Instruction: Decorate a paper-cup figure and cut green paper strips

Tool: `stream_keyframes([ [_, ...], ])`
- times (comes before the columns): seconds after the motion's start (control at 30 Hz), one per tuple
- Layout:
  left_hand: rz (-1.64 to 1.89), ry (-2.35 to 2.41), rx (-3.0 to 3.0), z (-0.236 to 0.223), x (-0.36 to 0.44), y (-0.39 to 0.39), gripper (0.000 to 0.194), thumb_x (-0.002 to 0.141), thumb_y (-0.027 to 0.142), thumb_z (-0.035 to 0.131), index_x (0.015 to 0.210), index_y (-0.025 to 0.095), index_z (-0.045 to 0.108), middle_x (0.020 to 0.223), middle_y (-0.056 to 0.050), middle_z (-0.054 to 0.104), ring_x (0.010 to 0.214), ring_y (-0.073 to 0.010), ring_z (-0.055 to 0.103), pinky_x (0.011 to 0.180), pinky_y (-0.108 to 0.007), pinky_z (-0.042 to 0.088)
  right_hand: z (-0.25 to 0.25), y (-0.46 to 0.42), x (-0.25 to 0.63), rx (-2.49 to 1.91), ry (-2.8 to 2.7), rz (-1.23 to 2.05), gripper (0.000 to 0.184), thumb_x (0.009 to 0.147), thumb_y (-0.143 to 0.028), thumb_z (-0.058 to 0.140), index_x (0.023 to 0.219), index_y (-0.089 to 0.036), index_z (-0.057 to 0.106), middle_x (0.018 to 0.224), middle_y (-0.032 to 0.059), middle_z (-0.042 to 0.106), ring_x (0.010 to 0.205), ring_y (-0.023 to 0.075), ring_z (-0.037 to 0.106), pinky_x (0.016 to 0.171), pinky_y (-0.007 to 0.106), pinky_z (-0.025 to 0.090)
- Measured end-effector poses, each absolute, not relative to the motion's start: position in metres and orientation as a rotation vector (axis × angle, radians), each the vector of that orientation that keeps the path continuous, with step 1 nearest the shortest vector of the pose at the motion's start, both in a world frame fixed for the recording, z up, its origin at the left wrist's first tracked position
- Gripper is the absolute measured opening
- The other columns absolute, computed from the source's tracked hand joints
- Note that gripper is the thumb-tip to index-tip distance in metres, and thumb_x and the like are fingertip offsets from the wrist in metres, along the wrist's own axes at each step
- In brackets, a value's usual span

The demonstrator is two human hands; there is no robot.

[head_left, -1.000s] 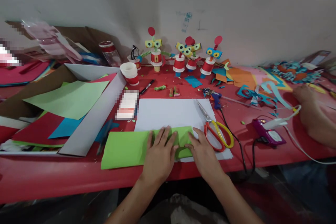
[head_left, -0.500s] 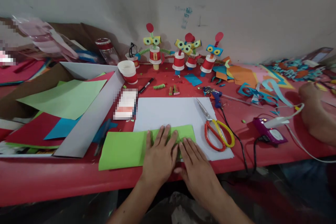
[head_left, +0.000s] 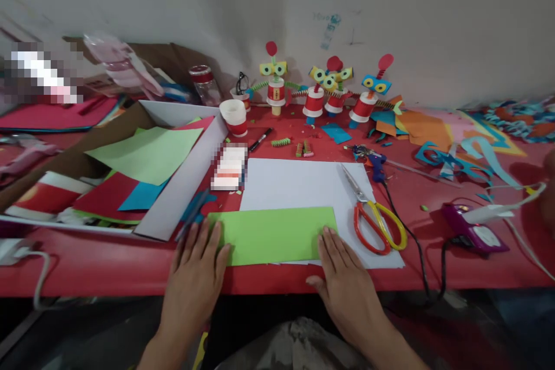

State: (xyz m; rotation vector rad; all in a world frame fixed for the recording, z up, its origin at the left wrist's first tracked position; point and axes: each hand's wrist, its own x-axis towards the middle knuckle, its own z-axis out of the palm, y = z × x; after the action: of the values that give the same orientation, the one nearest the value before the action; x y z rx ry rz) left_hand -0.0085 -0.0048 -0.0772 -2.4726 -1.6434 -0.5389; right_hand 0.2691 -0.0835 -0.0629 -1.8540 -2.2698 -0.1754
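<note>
A strip of bright green paper (head_left: 273,236), apparently folded lengthwise, lies flat near the table's front edge, partly over white sheets (head_left: 299,182). My left hand (head_left: 197,260) rests flat on its left end, fingers stretched out. At the right end, my right hand (head_left: 344,269) presses down with its fingertips, the fingers straight and the thumb apart. Scissors (head_left: 366,208) with one red and one yellow handle lie on the white sheets, just beyond my right hand. Past my left fingertips is a blurred pen-like thing (head_left: 195,208) beside blue scraps.
A box of coloured paper (head_left: 182,185) stands on the left. Several paper-cup figures (head_left: 276,92) line the wall, near stacked cups (head_left: 234,117). A blue glue gun (head_left: 377,166) and a purple power socket (head_left: 472,231) with cables lie to the right.
My left hand has slid left from the middle of the green paper to its left end. My right hand stays at the right end. The view has turned left.
</note>
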Motion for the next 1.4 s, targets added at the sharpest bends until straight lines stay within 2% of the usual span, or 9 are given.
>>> stream_keyframes([
  [0.3, -0.612, -2.084, -2.155, -0.059, -0.008, -0.021, 0.041, 0.092, 0.037, 0.044, 0.116, 0.006, 0.057, 0.102, -0.021, 0.066, 0.097, -0.0327, 0.059, 0.085, -0.046, 0.048, -0.047, -0.053, 0.285, -1.902, -2.193, -0.09, 0.025, 0.093, -0.025, 0.05, 0.11, -0.017, 0.067, 0.116, 0.0124, 0.071, 0.104, 0.029, 0.065, 0.087, 0.043, 0.052],
  [0.47, -0.466, -2.28, -2.242, -0.048, -0.011, -0.012, 0.018, 0.086, 0.035, 0.051, 0.086, 0.018, 0.059, 0.087, -0.012, 0.067, 0.086, -0.0304, 0.059, 0.077, -0.041, 0.046, -0.039, -0.021, 0.298, -2.107, -2.135, 0.112, 0.066, 0.073, -0.03, 0.074, 0.131, -0.008, 0.052, 0.119, 0.0208, 0.066, 0.11, 0.0362, 0.062, 0.091, 0.046, 0.049],
  [0.63, -0.865, -2.494, -2.233, -0.044, -0.017, -0.013, 0.019, 0.083, 0.036, 0.05, 0.069, 0.023, 0.049, 0.067, 0.0, 0.059, 0.065, -0.0187, 0.056, 0.062, -0.03, 0.043, -0.034, -0.011, 0.303, -2.282, -2.033, 0.383, 0.059, 0.07, -0.041, 0.074, 0.119, -0.011, 0.058, 0.095, 0.0146, 0.071, 0.092, 0.0328, 0.067, 0.073, 0.039, 0.051],
  [0.77, -1.106, -2.605, -2.191, -0.046, -0.021, -0.014, 0.018, 0.078, 0.039, 0.056, 0.076, 0.022, 0.056, 0.073, 0.0, 0.061, 0.066, -0.0168, 0.058, 0.064, -0.029, 0.049, -0.037, -0.012, 0.306, -2.226, -2.031, 0.179, 0.053, 0.063, -0.042, 0.078, 0.107, -0.016, 0.063, 0.108, 0.0152, 0.065, 0.105, 0.0368, 0.061, 0.082, 0.043, 0.049],
  [0.93, -1.339, -2.655, -2.029, -0.047, -0.021, -0.012, 0.05, 0.068, 0.036, 0.065, 0.114, 0.019, 0.061, 0.118, -0.012, 0.057, 0.084, -0.021, 0.065, 0.076, -0.039, 0.057, -0.039, -0.01, 0.307, -2.28, -1.963, 0.399, 0.079, 0.066, -0.039, 0.075, 0.135, -0.013, 0.047, 0.112, 0.0166, 0.064, 0.098, 0.0329, 0.065, 0.078, 0.04, 0.05],
  [1.1, -1.763, -3.087, -1.941, -0.036, -0.021, -0.016, 0.071, 0.059, 0.035, 0.074, 0.125, 0.015, 0.054, 0.105, -0.011, 0.068, 0.093, -0.0262, 0.068, 0.081, -0.041, 0.057, -0.039, -0.011, 0.31, -2.245, -1.987, 0.363, 0.075, 0.07, -0.038, 0.07, 0.137, -0.015, 0.045, 0.119, 0.0165, 0.061, 0.103, 0.0333, 0.063, 0.077, 0.041, 0.05],
  [1.2, -2.274, -3.282, -1.931, -0.025, -0.017, -0.017, 0.063, 0.062, 0.03, 0.077, 0.119, 0.015, 0.058, 0.102, -0.01, 0.072, 0.093, -0.0261, 0.069, 0.086, -0.04, 0.055, -0.034, -0.016, 0.311, -2.144, -1.928, 0.251, 0.058, 0.075, -0.039, 0.066, 0.128, -0.018, 0.053, 0.117, 0.0148, 0.062, 0.1, 0.032, 0.062, 0.075, 0.041, 0.05],
  [1.3, -2.681, -3.123, -1.795, -0.012, -0.007, -0.009, 0.044, 0.063, 0.03, 0.079, 0.103, 0.015, 0.067, 0.098, -0.009, 0.074, 0.091, -0.0247, 0.069, 0.086, -0.037, 0.054, -0.023, -0.027, 0.301, -1.944, -1.655, 0.113, 0.029, 0.084, -0.047, 0.057, 0.093, -0.02, 0.062, 0.093, 0.0102, 0.065, 0.082, 0.026, 0.061, 0.07, 0.037, 0.048],
  [1.4, -2.963, -2.816, -1.747, 0.001, 0.014, 0.002, 0.041, 0.064, 0.031, 0.081, 0.101, 0.017, 0.069, 0.097, -0.007, 0.075, 0.09, -0.0232, 0.069, 0.082, -0.034, 0.054, -0.015, -0.038, 0.272, -1.73, -1.441, 0.423, 0.042, 0.088, -0.053, 0.053, 0.059, -0.022, 0.05, 0.057, 0.0008, 0.052, 0.058, 0.0174, 0.051, 0.059, 0.03, 0.042],
])
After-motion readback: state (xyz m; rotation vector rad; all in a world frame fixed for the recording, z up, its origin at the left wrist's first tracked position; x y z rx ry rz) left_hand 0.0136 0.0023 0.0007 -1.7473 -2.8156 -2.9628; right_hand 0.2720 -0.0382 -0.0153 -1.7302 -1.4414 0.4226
